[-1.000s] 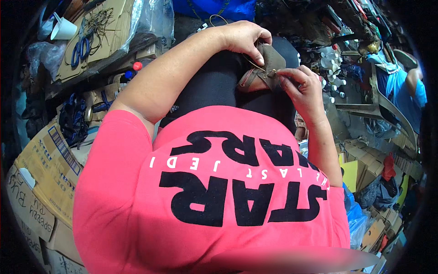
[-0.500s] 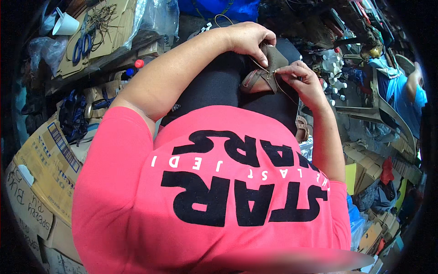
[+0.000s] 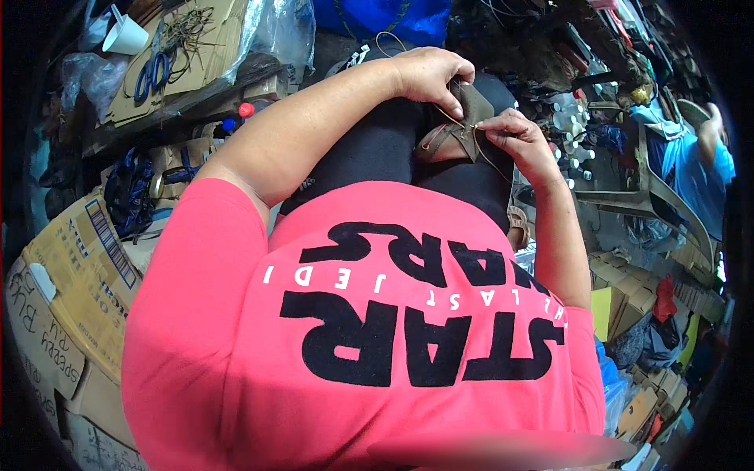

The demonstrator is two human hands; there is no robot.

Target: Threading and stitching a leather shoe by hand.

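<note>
A brown leather shoe upper (image 3: 452, 147) rests on my dark-trousered thighs, its flaps spread apart. My left hand (image 3: 430, 74) is closed on its far left edge, fingers curled over the material and thumb pressing along a thin cord. At the right side of the upper, my right hand (image 3: 525, 143) pinches the thin tan lace (image 3: 491, 163) between thumb and index finger, close to the leather. Part of the lace hangs down over my right thigh. Another thin cord loop (image 3: 385, 41) arches up beyond my left wrist. The inside of the left-hand grip is hidden.
On the left, a board (image 3: 177, 67) carries cardboard pieces, blue-handled scissors (image 3: 151, 77) and a bundle of cords. A white cup (image 3: 126, 37) stands behind it. Cardboard boxes (image 3: 82, 275) lie lower left. To the right are white bottles (image 3: 572, 122) and a person in blue (image 3: 699, 177).
The surroundings have shifted slightly in the view. Both hands keep nearly the same hold on the shoe upper and lace, with only a small movement of the fingers.
</note>
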